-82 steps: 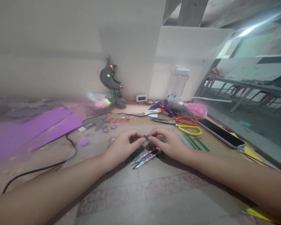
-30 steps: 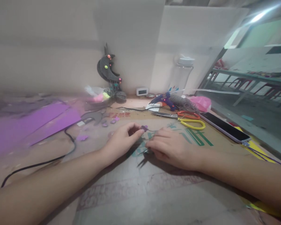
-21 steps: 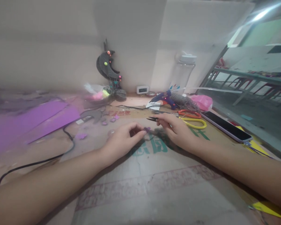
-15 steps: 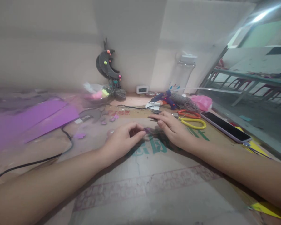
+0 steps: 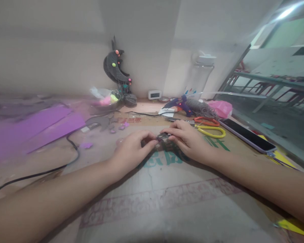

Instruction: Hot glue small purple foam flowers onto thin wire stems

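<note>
My left hand (image 5: pixel 131 152) rests on the cardboard mat (image 5: pixel 154 199) with thumb and forefinger pinched on a tiny purple piece that barely shows. My right hand (image 5: pixel 190 140) is closed around small thread snips (image 5: pixel 163 136). Their dark blades point left and meet my left fingertips. The two hands nearly touch at the middle of the mat, and the snips' handles are hidden under my right fingers.
Behind my right hand lie orange-and-yellow scissors (image 5: pixel 209 126), a purple glue gun (image 5: pixel 178 104), grey yarn and a pink bag (image 5: pixel 221 108). A phone (image 5: pixel 250 135) lies right. Purple foam sheets (image 5: pixel 40 125) and a black cable (image 5: pixel 66 158) lie left. A crescent-moon ornament (image 5: pixel 115 67) and bottle (image 5: pixel 201 76) stand at the wall.
My right hand picked the snips up off the mat, swung them up behind and brought the blades to the piece in my left fingers. The left hand stayed put.
</note>
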`<state>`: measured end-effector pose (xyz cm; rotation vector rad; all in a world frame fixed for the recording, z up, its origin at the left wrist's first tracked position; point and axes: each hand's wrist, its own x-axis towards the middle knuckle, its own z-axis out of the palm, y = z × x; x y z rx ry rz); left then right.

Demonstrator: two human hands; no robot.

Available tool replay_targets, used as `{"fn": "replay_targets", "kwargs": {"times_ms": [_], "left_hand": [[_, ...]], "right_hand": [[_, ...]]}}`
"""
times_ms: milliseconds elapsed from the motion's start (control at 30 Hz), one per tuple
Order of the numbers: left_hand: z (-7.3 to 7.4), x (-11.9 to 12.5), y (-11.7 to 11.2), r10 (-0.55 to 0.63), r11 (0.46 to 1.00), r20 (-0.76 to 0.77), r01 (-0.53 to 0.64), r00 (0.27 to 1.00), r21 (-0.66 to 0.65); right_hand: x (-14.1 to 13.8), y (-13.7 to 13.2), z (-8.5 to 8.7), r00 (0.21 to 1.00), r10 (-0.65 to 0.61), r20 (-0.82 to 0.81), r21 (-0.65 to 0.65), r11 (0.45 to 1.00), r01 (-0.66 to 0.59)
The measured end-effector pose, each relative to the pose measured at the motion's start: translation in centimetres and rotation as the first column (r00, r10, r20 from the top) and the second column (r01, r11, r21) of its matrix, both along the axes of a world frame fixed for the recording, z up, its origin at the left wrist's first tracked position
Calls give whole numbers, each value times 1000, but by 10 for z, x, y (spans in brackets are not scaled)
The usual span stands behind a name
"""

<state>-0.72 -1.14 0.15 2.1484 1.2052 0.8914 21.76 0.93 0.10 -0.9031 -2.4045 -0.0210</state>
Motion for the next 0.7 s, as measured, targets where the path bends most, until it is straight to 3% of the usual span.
{"fn": "replay_targets", "kwargs": {"times_ms": [333,700], "left_hand": [[-2,0,0,-6,1000,-36,7,999,22],[-2,-1,0,-5,1000,-56,7,998,26]], "right_hand": [[0,1,-2,1000,19,22,83,996,-20],[1,2,-2,999,36,-10,76,996,-35]]}}
